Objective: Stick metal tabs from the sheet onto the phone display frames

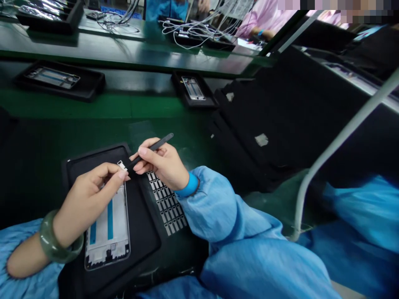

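Note:
My right hand (162, 162) is closed round a pair of black tweezers (160, 142), their tips pointing down and left. Between thumb and forefinger, my left hand (93, 191) pinches a small white sticker (121, 165) close to the tweezer tips; whether the tips touch it I cannot tell. Below the left hand lies a silver phone frame (120, 226) with blue strips, its upper part partly hidden by the fingers. It rests in a black tray (143, 232). A sheet of small pale stickers in rows (168, 207) lies right of the tray, partly under my right wrist.
Two more black trays (90, 92) (210, 99) with phone frames lie farther back. Black stacked boards (243, 137) and a pale curved tube (304, 187) are on the right. Cables (202, 29) cover part of the raised shelf, and other people sit beyond.

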{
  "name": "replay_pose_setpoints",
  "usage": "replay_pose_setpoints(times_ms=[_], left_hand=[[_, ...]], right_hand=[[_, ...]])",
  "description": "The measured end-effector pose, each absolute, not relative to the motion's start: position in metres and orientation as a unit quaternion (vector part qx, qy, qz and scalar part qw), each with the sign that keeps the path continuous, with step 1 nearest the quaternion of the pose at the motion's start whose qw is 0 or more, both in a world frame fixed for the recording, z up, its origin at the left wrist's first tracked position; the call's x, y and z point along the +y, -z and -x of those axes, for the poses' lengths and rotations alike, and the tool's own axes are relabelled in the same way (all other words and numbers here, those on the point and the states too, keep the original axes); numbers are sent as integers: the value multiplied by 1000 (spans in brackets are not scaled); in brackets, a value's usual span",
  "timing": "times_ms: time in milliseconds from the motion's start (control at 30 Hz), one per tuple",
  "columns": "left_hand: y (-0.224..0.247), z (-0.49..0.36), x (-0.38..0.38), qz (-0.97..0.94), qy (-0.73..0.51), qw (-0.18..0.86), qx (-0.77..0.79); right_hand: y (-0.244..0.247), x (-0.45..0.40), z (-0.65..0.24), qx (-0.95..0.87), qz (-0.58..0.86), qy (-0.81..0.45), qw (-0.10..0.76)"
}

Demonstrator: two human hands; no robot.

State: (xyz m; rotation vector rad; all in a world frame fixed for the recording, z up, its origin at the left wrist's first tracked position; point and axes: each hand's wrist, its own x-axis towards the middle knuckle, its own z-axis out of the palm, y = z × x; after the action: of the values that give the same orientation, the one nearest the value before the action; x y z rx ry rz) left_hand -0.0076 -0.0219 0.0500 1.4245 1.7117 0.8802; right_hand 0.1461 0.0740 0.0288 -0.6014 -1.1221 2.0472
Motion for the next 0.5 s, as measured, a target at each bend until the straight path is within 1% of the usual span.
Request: replay_pose_setpoints(times_ms=[67, 200, 267, 400, 500], left_hand=[[-52, 15, -26, -541, -336, 384, 668], [-48, 36, -34, -577, -285, 370, 670], [-43, 50, -38, -620, -257, 321, 668], [-26, 79, -43, -745, -217, 159, 610], [-12, 90, -48, -794, -175, 120, 569]], right_hand=[[-31, 72, -139, -458, 223, -790, 342], [-35, 72, -128, -504, 215, -777, 309], [-36, 72, -123, -515, 216, -771, 306], [-30, 72, -113, -510, 253, -758, 318], [-23, 69, -105, -495, 294, -755, 313]])
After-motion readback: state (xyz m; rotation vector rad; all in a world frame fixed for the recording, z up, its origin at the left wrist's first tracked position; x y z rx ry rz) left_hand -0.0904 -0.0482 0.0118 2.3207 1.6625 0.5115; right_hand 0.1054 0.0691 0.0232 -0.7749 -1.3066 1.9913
